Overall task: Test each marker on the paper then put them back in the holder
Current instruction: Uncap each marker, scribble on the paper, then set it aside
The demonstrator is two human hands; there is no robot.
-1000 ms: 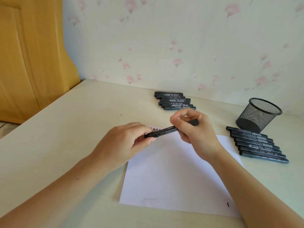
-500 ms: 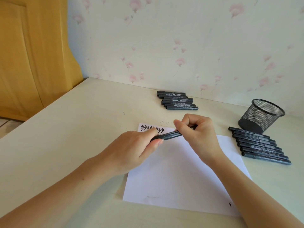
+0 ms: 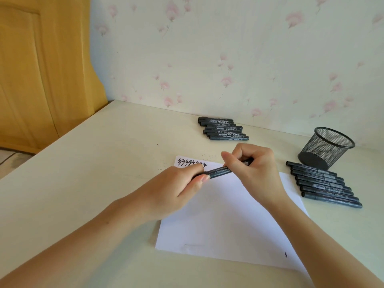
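A black marker (image 3: 220,171) is held level above the white paper (image 3: 226,223). My left hand (image 3: 176,190) grips its left end and my right hand (image 3: 253,171) grips its right end. Black zigzag test marks (image 3: 191,162) run along the paper's far left corner. A black mesh holder (image 3: 326,147) stands at the right, with nothing visible inside. Several black markers (image 3: 324,185) lie in a row in front of the holder. Another row of markers (image 3: 223,129) lies near the wall.
The cream table (image 3: 83,173) meets a flowered wall (image 3: 228,59) at the back. A yellow wooden door (image 3: 41,69) stands off the table's left edge. One small black mark (image 3: 286,254) sits near the paper's near right corner.
Both hands with the marker came slightly nearer to me and lower over the paper, uncovering the zigzag marks. The grip on both ends stays the same.
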